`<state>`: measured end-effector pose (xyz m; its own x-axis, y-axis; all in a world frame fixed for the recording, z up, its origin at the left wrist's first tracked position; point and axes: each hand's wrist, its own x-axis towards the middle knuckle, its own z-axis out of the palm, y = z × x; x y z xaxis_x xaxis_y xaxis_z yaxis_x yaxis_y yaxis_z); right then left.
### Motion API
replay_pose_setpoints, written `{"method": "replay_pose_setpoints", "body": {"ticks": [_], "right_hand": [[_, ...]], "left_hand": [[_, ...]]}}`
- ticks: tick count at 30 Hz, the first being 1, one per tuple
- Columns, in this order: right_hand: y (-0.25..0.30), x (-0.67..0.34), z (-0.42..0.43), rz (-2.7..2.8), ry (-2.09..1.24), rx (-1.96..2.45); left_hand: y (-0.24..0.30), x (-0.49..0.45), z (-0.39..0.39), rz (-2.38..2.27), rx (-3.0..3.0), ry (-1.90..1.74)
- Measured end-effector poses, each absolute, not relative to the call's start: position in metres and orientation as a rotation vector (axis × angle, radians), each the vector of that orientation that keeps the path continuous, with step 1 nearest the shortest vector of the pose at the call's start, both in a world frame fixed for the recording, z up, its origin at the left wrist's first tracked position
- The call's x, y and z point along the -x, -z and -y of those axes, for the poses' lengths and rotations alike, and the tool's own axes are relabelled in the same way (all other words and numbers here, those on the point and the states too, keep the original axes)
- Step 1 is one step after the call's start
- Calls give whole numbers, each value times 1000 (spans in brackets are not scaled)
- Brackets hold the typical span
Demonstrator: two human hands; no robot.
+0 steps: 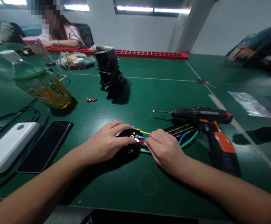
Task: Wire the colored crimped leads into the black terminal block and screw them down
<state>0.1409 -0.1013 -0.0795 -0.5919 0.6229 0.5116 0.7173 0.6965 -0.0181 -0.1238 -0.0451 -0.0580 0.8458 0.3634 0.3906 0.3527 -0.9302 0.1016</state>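
Black block (138, 133) sits clamped in left grip (109, 140), red-tipped wire (141, 141) pinched in right grip (165, 147).

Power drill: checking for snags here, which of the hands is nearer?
Right. The right hand is just left of the power drill; the left hand is farther left, beyond the right one.

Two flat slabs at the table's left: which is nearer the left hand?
The black, rectangular, glass-faced smartphone: it lies between the left hand and the white, round-cornered slab.
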Motion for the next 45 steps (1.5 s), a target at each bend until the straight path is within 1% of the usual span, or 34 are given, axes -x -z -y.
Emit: {"method": "replay_pose_setpoints", "body": {"ticks": [7, 15, 28, 45], "right_hand": [[81, -141, 100, 2421, 257, 1032], [82, -143, 99, 2415, 168, 1037], [76, -134, 96, 2438, 350, 1025], [79, -133, 97, 2454, 366, 1042]], "left_hand": [[58, 124, 45, -566, -2991, -636], [57, 123, 46, -580, -3006, -632], [54, 122, 45, -568, -3017, -595], [55, 123, 46, -598, -3014, -538]]}}
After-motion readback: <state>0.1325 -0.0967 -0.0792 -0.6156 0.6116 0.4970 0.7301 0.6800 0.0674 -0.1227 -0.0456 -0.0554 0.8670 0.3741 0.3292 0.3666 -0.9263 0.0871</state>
